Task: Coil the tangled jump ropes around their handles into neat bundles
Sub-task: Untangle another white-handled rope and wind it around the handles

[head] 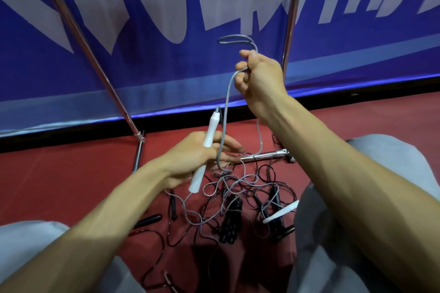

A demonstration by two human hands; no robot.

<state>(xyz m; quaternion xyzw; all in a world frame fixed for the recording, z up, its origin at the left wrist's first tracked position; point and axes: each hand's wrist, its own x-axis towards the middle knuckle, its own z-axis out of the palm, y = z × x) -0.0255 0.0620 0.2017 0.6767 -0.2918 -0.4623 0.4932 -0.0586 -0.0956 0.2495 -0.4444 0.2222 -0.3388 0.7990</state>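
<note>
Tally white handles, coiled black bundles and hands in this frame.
White handles: 2, held handle and floor handle
Coiled black bundle: 1
Hands: 2, left hand and right hand, which grips the grey rope
Total: 5

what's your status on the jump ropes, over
Left hand grips white handle. Right hand holds grey rope raised, none wound on handle yet. Rest of grey rope snarled with black ropes on the floor.
</note>
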